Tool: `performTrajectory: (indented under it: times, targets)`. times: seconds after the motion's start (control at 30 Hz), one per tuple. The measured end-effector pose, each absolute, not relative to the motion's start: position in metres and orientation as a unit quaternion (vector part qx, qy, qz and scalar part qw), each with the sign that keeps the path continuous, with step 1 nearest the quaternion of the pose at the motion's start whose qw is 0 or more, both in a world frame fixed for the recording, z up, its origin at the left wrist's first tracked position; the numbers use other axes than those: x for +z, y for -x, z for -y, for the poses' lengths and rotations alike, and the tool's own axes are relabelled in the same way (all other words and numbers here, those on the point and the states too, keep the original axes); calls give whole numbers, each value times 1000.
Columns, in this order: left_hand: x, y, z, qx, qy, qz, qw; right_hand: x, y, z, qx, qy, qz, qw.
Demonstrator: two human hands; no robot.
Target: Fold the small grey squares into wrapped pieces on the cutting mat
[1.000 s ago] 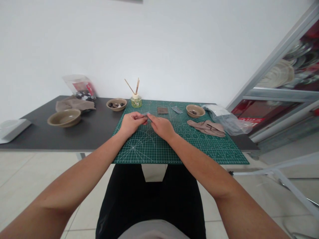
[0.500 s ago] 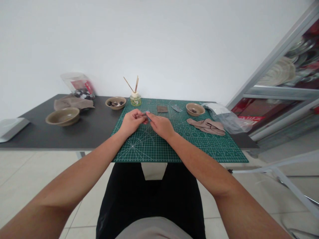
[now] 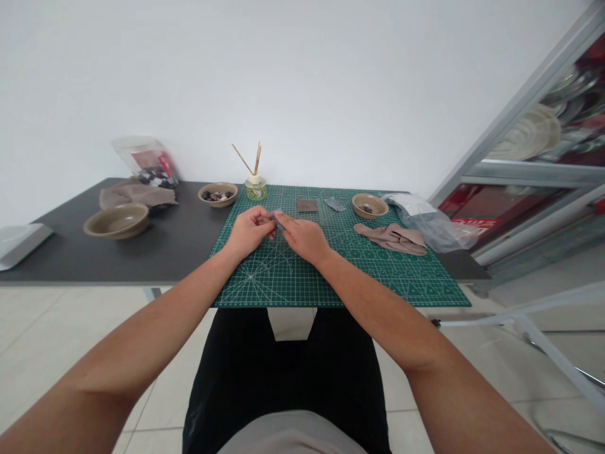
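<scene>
My left hand point(image 3: 251, 230) and my right hand point(image 3: 304, 236) meet above the green cutting mat point(image 3: 293, 284), fingertips together. Between them shows the edge of a small grey piece point(image 3: 277, 213), thin and slightly shiny. My right fingers press on it from the right. The left fingers are curled in a pinch, and what lies within them is mostly hidden. Just beyond the hands, a flat brown square point(image 3: 307, 205) and a crumpled grey, clear-looking scrap point(image 3: 334, 203) lie on the mat.
At right stand a bowl with a few dark stones point(image 3: 370, 205), a brown cloth point(image 3: 394, 238) and a plastic bag point(image 3: 430, 221). Leftward are a reed diffuser point(image 3: 256, 186), a bowl of stones point(image 3: 218, 195), a larger bowl point(image 3: 118, 222), another cloth point(image 3: 135, 193) and a bag of stones point(image 3: 146, 161).
Both hands keep nearly the same pose around the small grey piece, with only slight finger movement. The whole view has shifted a little.
</scene>
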State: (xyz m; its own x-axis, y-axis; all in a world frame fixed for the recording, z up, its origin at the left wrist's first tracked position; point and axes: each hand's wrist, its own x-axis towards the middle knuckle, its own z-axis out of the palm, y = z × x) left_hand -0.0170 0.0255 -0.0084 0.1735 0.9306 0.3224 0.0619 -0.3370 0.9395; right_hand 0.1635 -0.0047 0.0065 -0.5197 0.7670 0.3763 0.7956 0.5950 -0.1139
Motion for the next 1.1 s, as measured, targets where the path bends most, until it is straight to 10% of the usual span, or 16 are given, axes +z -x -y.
performTrajectory:
  times: [1.1]
  targets:
    - [-5,15,-22,440,-664,-398,456,5,-163,5,-27,448,872,197]
